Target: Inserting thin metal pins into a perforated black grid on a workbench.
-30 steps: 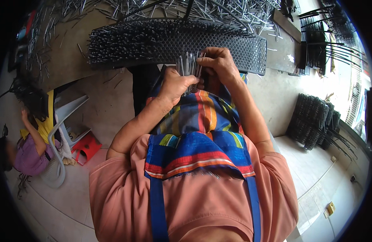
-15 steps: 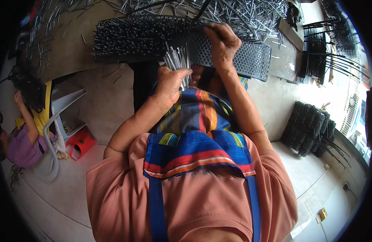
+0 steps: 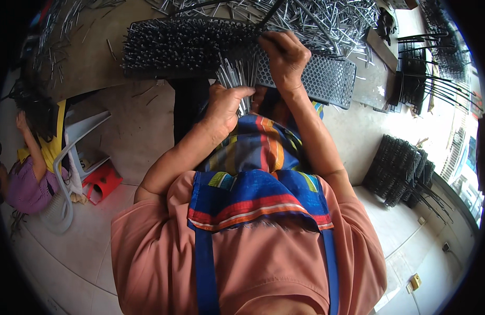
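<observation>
My left hand [image 3: 221, 107] is closed round a fanned bundle of thin metal rods [image 3: 233, 73], held upright in front of the long black perforated tray [image 3: 329, 81]. My right hand [image 3: 291, 60] is over the tray, at the border between its filled part and its bare holes. Its thumb and fingers are pinched; whatever is between them is too small or hidden to make out. Many rods [image 3: 169, 47] stand upright in the holes of the tray's left and middle part, while the honeycomb holes at the right end show bare.
Loose metal rods [image 3: 332, 23] lie heaped on the table behind the tray. Stacked black wire racks [image 3: 403, 168] stand on the floor at right. At left, another person [image 3: 35, 181] works near a pale chair [image 3: 69, 184] and a red container [image 3: 103, 181].
My right hand has shifted slightly left and down over the tray. The left hand still grips the bundle, moved a little to the right with its rods fanned more.
</observation>
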Demonstrator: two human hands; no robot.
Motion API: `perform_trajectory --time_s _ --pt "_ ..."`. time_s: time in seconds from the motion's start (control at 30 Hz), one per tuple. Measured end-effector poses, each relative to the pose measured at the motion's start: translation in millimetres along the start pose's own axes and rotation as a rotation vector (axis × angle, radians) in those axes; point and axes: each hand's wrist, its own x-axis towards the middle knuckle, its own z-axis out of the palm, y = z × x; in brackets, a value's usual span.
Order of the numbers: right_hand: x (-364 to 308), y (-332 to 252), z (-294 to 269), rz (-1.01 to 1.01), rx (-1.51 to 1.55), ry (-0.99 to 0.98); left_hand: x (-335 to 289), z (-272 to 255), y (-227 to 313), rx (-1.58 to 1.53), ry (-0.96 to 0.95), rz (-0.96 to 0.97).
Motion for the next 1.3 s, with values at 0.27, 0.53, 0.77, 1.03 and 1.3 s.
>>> perform_trajectory --time_s 0.27,0.53,0.77,1.03,1.3 --pt "8 0 -2 -0.05 -0.159 -0.139 -4 8 5 -0.046 0.0 -0.041" --pt "3 7 -11 -0.045 -0.009 -0.078 -5 17 8 -0.097 0.039 -0.077" --pt "-13 -1 -41 0.824 0.506 -0.555 -11 18 5 -0.003 -0.069 -0.113" --pt "0 14 -32 0.157 0.394 0.189 -8 13 2 0.101 0.008 -0.083" --pt "-1 18 -21 0.102 0.345 0.118 -1 15 1 0.055 -0.015 -0.012"
